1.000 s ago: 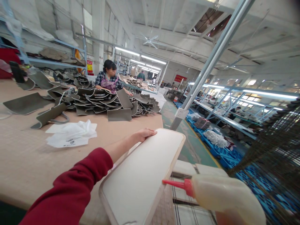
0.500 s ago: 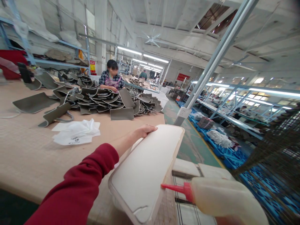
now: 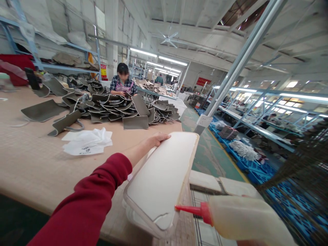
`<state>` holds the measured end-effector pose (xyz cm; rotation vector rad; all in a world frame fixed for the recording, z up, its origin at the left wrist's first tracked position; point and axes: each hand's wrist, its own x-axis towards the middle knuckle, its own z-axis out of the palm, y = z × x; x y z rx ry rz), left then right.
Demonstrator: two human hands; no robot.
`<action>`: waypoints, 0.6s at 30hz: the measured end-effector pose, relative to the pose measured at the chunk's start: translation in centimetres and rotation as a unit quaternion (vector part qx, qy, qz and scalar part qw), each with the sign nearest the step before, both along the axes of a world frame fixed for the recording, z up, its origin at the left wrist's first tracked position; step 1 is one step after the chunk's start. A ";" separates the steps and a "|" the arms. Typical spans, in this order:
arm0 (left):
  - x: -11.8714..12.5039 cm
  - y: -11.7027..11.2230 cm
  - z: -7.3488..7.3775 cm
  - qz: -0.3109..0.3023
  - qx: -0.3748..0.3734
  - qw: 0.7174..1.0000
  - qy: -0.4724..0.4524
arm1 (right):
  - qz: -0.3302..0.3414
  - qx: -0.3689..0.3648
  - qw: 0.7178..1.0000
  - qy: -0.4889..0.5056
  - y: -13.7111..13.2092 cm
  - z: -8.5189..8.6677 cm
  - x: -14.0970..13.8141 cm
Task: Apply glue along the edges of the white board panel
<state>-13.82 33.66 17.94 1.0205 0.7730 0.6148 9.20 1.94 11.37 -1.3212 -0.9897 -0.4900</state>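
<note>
White panel (image 3: 159, 177) separates bottle (image 3: 235, 216) from sheets (image 3: 87, 141), grey pieces (image 3: 115, 107) heaped beyond.

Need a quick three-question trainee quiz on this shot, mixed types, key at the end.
1. True or false: the left grip holds the white panel near its far end.
2. What colour is the nozzle on the squeeze bottle?
3. The nozzle's tip is nearest which part of the panel? A) left edge B) middle C) right edge

Key: 1 true; 2 red; 3 C
</note>
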 end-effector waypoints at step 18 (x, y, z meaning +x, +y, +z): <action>-1.9 0.8 -0.3 0.040 -0.034 0.999 0.003 | -0.090 -0.117 0.977 0.157 0.2 1.2 -2.8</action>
